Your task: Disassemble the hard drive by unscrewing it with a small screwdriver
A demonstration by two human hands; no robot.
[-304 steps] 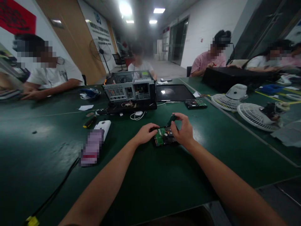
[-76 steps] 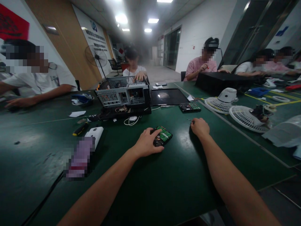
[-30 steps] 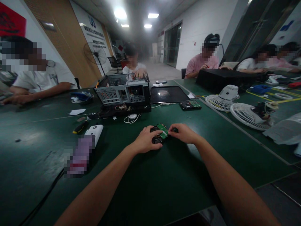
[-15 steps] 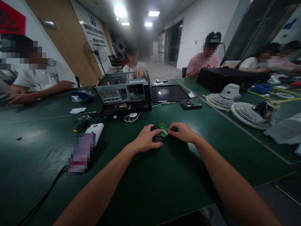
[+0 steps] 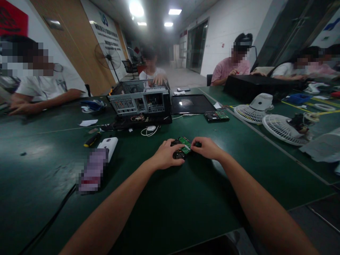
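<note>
A hard drive (image 5: 185, 141) lies on the table in front of me, its green circuit board and black casing facing up. My left hand (image 5: 168, 154) is closed around its left side, with fingers over the board and the thumb along the near edge. At the drive's right edge, my right hand (image 5: 207, 147) is closed in a pinch. A small dark piece (image 5: 197, 144) shows among its fingers, too small to name. The fingertips of the right hand touch or nearly touch the drive; I cannot tell which.
An opened computer case (image 5: 140, 102) stands ahead, with a person's hand (image 5: 159, 78) over it. Beside it lie a black panel (image 5: 193, 103) and another hard drive (image 5: 216, 116). White fan parts (image 5: 283, 129) are at right. A screwdriver (image 5: 92, 140) and a power strip (image 5: 111, 144) lie at left.
Both hands keep nearly the same place at the hard drive. The whole view has shifted very slightly; nothing is taken up or let go.
</note>
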